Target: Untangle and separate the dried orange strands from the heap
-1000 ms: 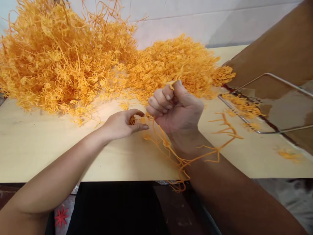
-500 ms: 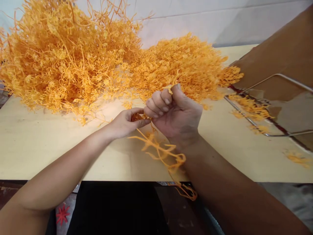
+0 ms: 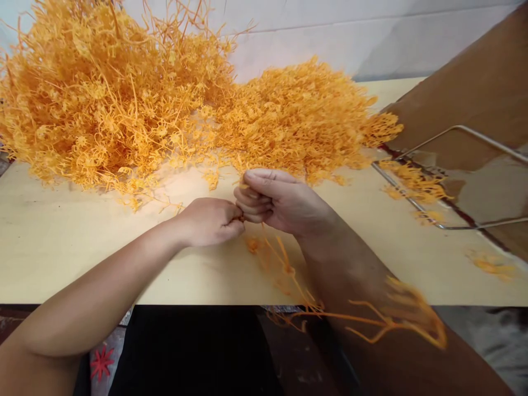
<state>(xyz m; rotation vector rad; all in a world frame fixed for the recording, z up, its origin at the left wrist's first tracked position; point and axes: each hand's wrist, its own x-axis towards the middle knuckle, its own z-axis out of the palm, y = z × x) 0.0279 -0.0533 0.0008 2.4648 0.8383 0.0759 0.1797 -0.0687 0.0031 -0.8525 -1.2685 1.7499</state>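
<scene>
Left fingers: the left hand (image 3: 211, 223) is closed into a fist, a small orange bit (image 3: 241, 218) showing at its fingertips; half a second ago its thumb and fingers stood in a loose curl.
Right fingers: the right hand (image 3: 284, 203), curled, pinches a small yellow-orange scrap (image 3: 244, 185) under the thumb; it has rolled over, thumb side now uppermost, and meets the left fingertips.
Trailing strand: a thin, branching, orange plastic-looking strand (image 3: 290, 270) hangs from beneath the right fingers, its blurred end flung outward across the right forearm.
Effect of the change: both grips bear on nearly one spot, which suggests a firm pull or twist there; the join itself is hidden by the fingers.
Heaps beyond the fingers: a tall tangled orange heap (image 3: 94, 104) to the left, a lower, denser orange heap (image 3: 297, 115) straight ahead.
Right of the fingers: a bent silver wire frame (image 3: 490, 142) with orange tufts (image 3: 416, 181) across it, before a brown cardboard sheet (image 3: 487, 71).
Beneath the fingers: a pale yellow tabletop (image 3: 103, 258).
Hindrance: the swinging end could, in judgement, snag on the forearm.
</scene>
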